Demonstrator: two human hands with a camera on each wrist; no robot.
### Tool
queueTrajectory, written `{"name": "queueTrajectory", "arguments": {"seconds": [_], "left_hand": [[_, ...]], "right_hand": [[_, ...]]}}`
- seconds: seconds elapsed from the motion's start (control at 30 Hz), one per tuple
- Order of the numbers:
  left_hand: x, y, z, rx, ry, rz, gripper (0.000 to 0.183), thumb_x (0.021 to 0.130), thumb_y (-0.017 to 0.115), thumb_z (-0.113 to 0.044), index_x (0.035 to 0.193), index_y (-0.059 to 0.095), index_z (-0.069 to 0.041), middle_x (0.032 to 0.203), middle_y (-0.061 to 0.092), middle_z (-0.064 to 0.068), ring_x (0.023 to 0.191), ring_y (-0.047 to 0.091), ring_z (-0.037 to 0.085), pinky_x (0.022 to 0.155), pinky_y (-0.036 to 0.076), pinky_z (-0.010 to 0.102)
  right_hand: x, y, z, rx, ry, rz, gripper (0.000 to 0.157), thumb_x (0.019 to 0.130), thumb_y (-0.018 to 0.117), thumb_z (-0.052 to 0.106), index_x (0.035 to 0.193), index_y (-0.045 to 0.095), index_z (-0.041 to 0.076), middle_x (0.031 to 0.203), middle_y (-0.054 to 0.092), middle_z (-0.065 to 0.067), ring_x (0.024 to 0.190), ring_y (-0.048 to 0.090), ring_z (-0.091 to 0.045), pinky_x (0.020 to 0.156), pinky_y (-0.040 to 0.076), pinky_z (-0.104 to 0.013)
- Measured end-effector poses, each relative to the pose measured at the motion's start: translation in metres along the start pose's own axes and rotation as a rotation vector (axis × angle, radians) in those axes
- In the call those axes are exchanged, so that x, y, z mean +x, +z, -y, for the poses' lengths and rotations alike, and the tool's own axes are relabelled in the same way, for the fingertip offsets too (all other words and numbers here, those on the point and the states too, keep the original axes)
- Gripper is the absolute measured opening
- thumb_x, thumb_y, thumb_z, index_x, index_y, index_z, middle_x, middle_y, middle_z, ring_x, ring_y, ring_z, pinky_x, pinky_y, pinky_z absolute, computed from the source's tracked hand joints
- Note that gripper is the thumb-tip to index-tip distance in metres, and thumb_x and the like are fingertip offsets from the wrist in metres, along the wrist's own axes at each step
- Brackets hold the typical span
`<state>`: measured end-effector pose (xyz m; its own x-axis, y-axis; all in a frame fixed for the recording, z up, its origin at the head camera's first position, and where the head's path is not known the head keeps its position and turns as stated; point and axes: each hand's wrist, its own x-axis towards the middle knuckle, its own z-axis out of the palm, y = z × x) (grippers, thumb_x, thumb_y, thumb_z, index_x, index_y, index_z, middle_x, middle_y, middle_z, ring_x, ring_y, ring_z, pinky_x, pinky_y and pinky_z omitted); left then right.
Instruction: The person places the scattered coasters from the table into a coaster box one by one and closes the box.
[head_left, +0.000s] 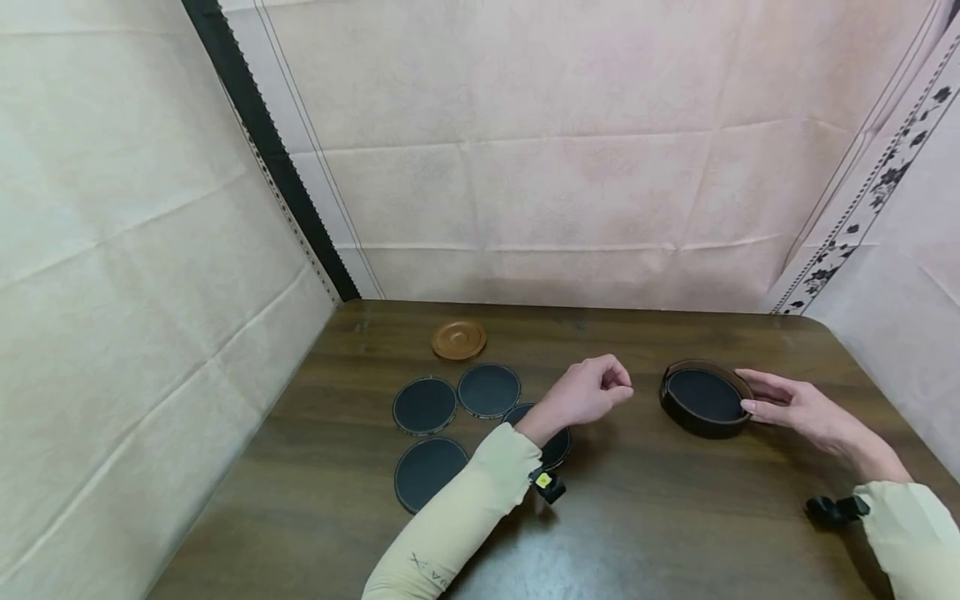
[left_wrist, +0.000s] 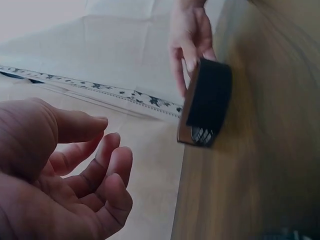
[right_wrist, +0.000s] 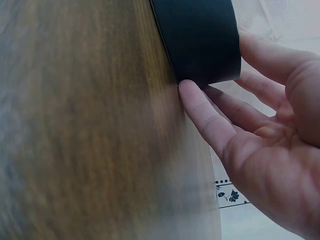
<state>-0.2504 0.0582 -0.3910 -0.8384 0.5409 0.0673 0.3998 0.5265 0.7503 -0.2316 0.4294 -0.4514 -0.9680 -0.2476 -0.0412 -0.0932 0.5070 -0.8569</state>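
Note:
A round black coaster holder (head_left: 701,427) with a brown inner wall stands on the table's right side. Inside it lies a black coaster (head_left: 705,395). My right hand (head_left: 802,412) holds the holder at its right side, the thumb at the rim; in the right wrist view fingertips touch the holder's black outer wall (right_wrist: 202,42). To the left of the holder, my left hand (head_left: 585,390) hovers above the table with loosely bent fingers and nothing in them. Several black round coasters (head_left: 424,406) lie flat at the left, one partly hidden under the left wrist.
A brown round disc (head_left: 459,340), like a lid or coaster, lies near the table's back edge. The brown wooden table (head_left: 637,517) meets pale cloth walls (head_left: 555,192) at the back and left. Small black wrist cameras (head_left: 836,510) sit at both cuffs.

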Motion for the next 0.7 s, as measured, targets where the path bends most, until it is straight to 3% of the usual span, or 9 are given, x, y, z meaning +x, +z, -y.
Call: {"name": "queueTrajectory", "arguments": {"seconds": [0.13,0.23,0.33,0.53,0.7], "left_hand": [[-0.007,-0.008,0.011,0.065,-0.003,0.019,0.007,0.095,0.065,-0.027,0.096,0.060,-0.022,0.082,0.058,-0.010,0.070,0.052,0.006,0.063,0.043,0.019],[-0.013,-0.013,0.019,0.108,-0.010,0.033,0.009,0.096,0.065,-0.027,0.098,0.060,-0.020,0.082,0.058,-0.009,0.069,0.053,0.006,0.063,0.043,0.019],[-0.018,-0.019,0.026,0.144,-0.022,0.047,0.010,0.096,0.065,-0.027,0.100,0.060,-0.020,0.083,0.058,-0.009,0.070,0.052,0.006,0.063,0.043,0.019],[-0.027,-0.025,0.041,0.237,-0.019,0.075,0.014,0.095,0.065,-0.028,0.103,0.059,-0.019,0.090,0.060,-0.009,0.077,0.054,0.004,0.068,0.044,0.018],[-0.037,-0.029,0.057,0.265,-0.038,0.117,0.018,0.095,0.065,-0.029,0.107,0.058,-0.019,0.094,0.059,-0.006,0.078,0.054,0.006,0.068,0.046,0.019]], "right_hand": [[0.000,0.000,0.000,-0.012,0.004,0.004,0.068,0.096,0.064,0.018,0.148,0.029,-0.008,0.129,0.055,0.007,0.105,0.056,0.014,0.080,0.058,-0.025],[0.000,0.000,-0.001,-0.010,0.005,0.005,0.069,0.096,0.064,0.018,0.149,0.028,-0.008,0.130,0.055,0.004,0.105,0.056,0.014,0.080,0.058,-0.025],[0.000,0.000,0.000,-0.007,0.002,0.006,0.069,0.096,0.064,0.018,0.149,0.028,-0.008,0.130,0.055,0.004,0.105,0.056,0.014,0.080,0.058,-0.025],[-0.001,0.002,-0.001,-0.001,0.000,-0.006,0.068,0.095,0.065,0.018,0.148,0.029,-0.007,0.121,0.056,0.023,0.104,0.057,0.013,0.079,0.057,-0.023],[-0.001,0.001,0.000,-0.015,0.008,-0.005,0.069,0.096,0.064,0.019,0.149,0.029,-0.007,0.130,0.055,0.012,0.106,0.054,0.016,0.079,0.057,-0.023]]}}
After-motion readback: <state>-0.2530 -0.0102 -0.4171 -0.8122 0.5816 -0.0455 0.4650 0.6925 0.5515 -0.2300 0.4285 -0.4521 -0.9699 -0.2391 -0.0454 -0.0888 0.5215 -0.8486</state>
